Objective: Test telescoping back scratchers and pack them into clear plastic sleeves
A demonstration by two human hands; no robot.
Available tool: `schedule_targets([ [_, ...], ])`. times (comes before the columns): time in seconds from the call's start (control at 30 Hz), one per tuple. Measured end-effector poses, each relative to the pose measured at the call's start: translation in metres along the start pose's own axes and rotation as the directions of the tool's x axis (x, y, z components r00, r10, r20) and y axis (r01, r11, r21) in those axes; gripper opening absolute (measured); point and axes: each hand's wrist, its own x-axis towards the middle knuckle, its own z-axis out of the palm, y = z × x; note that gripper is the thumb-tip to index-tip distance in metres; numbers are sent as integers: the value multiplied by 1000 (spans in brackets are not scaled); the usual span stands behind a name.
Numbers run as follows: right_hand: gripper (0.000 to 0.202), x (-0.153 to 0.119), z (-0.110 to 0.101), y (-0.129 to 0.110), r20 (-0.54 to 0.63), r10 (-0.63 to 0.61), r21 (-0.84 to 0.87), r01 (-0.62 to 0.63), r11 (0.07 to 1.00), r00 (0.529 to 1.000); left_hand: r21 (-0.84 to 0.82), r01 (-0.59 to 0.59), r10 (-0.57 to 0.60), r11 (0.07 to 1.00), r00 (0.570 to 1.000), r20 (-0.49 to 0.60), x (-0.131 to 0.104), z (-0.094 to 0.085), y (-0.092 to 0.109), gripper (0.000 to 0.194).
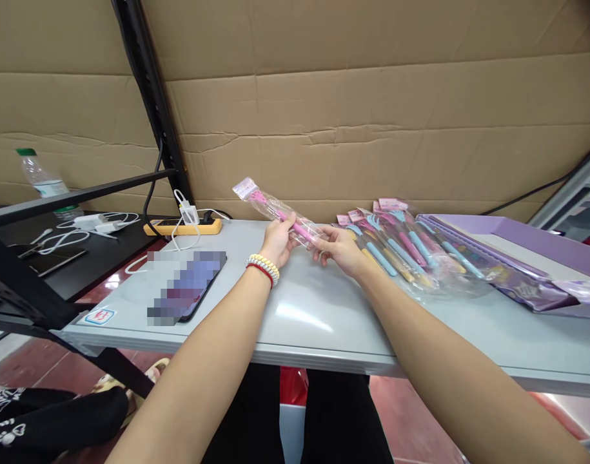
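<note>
"Bare forearms [449, 348] lie nearest, stretched over the grey table [362, 325]. What have the hands got?"

"One slim packet: a pink long-handled stick [302, 230] in a clear plastic sleeve [275, 205]. The left hand [278, 243] is wrapped around the middle, thumb on top; the right hand [340, 250] pinches the lower end between thumb and fingers. It slants between them, apparently held just above the table."

"What could go wrong?"

"That film looks slick and loose, so a slackened pinch could let the stick slide inside it. Twisting the ends against each other might crease or split the sleeve. Swinging the right hand wide could knock the pile of sleeved sticks [408, 248] just beside it; they overlap, so some could slither apart."

"Past the pile?"

"Purple box [556, 251] on the right, lidless as far as I can tell. On the left lies a phone [205, 277], its screen blurred out, and behind it a yellow power strip [207, 227] with a white charger [189, 212]."

"And the room?"

"Creased cardboard [353, 96] lines the back. Beyond a black metal post [147, 77], a black table [108, 241] bears a green-capped bottle [48, 183]. Another person's dark trouser leg [77, 415] shows low on the left, over reddish floor tiles [396, 412]."
</note>
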Motion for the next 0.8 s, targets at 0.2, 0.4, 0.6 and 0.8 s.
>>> schedule_targets([
  [0.2,51,1,1,1,-51,19,-21,-21,1000,999,70,3,-6,998,999,46,-5,4,0,16],
  [0.4,37,2,2,-1,-134,47,-45,-53,998,990,118,-33,29,992,999,41,-3,3,1,15],
  [0.6,30,2,1,-2,-126,116,26,-114,993,985,135,-87,105,987,986,-128,6,-7,5,13],
  [0.8,33,-2,-5,-6,102,132,131,-145,981,986,128,-141,167,982,962,-218,11,-13,7,17],
])
